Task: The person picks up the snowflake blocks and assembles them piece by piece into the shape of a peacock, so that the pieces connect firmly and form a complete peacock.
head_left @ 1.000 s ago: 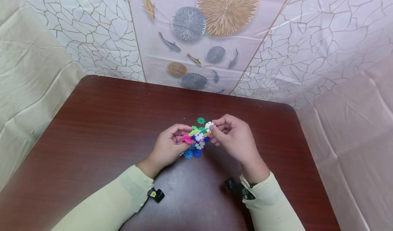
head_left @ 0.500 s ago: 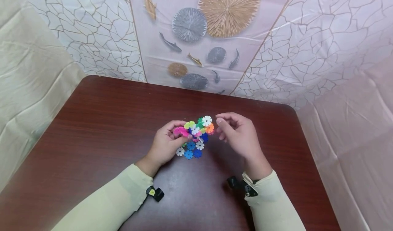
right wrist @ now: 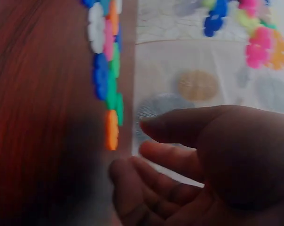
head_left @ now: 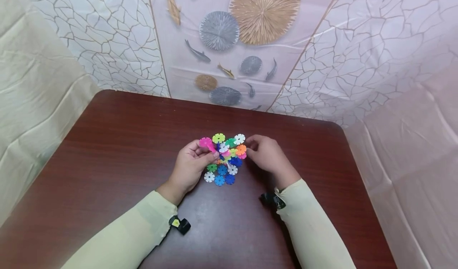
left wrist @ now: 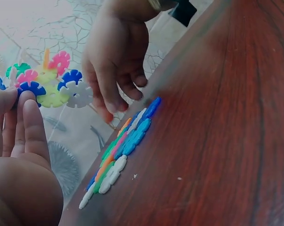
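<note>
Upright in my left hand (head_left: 187, 169), pinched between thumb and fingers, is a joined cluster of notched plastic flower discs (head_left: 224, 147). Pink, yellow, white, green, orange and blue discs make it up. The left wrist view shows the thumb and fingers on a dark blue disc (left wrist: 31, 89) of the cluster. My right hand (head_left: 268, 153) is just right of the cluster, fingers loosely bent and nothing between them. Below the cluster, loose discs (head_left: 220, 180) lie flat on the table; an orange loose disc (right wrist: 112, 129) is closest to the right fingertips. The cluster partly hides others.
The brown table (head_left: 125, 161) has a wall hanging (head_left: 222, 62) with a disc and fish print behind its far edge. Pale cloth (head_left: 411, 173) hangs along both sides. A black camera strap sits on each wrist (head_left: 180, 224).
My right hand has let go of a white disc on the cluster, drawn off right, then lowered toward the table. My left hand has tilted the cluster, its pink end rising up and left.
</note>
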`<control>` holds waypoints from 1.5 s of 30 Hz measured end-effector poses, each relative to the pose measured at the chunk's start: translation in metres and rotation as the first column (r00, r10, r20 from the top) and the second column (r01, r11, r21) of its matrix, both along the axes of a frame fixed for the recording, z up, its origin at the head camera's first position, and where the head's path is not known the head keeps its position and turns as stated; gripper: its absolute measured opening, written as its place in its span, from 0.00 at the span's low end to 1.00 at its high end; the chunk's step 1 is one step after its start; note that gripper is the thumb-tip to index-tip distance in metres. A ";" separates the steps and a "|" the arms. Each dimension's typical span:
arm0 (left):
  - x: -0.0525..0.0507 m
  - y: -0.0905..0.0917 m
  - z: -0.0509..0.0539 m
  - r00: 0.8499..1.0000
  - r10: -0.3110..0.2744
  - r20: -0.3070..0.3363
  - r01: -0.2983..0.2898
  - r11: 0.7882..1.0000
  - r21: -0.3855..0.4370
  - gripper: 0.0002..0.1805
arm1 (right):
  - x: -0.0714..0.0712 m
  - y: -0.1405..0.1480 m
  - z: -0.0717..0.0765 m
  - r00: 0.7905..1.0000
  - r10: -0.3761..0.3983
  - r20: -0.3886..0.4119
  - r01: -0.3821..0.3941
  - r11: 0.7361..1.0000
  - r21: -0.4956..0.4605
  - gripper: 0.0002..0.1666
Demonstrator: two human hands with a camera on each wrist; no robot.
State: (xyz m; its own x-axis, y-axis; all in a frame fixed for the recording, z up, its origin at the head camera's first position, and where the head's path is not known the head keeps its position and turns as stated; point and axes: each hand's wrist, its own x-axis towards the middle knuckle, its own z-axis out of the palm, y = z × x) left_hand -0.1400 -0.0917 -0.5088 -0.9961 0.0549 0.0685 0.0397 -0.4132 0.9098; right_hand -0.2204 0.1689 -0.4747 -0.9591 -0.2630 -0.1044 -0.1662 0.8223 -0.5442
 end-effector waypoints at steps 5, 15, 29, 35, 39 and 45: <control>-0.001 0.000 -0.002 1.000 -0.016 0.016 0.016 1.000 0.025 0.08 | -0.006 -0.009 -0.006 0.999 0.023 0.024 -0.025 0.995 0.098 0.19; -0.003 -0.004 -0.002 0.995 -0.034 0.096 0.028 0.997 0.069 0.07 | 0.000 0.006 -0.009 0.998 0.006 0.066 -0.002 0.997 -0.071 0.09; -0.003 -0.006 -0.002 0.971 -0.156 0.184 0.122 0.976 0.180 0.10 | 0.040 0.011 0.044 0.989 0.051 -0.136 -0.119 0.820 -0.560 0.14; -0.002 -0.007 -0.001 0.957 -0.220 0.187 0.182 0.963 0.199 0.10 | 0.053 0.003 0.058 0.978 0.110 -0.177 -0.183 0.860 -0.477 0.14; -0.003 -0.007 -0.001 0.958 -0.215 0.190 0.177 0.964 0.200 0.10 | 0.056 0.002 0.061 0.973 0.101 -0.206 -0.189 0.865 -0.466 0.13; -0.003 -0.008 -0.001 0.953 -0.229 0.197 0.192 0.963 0.189 0.09 | 0.052 0.004 0.058 0.968 0.096 -0.232 -0.196 0.866 -0.460 0.13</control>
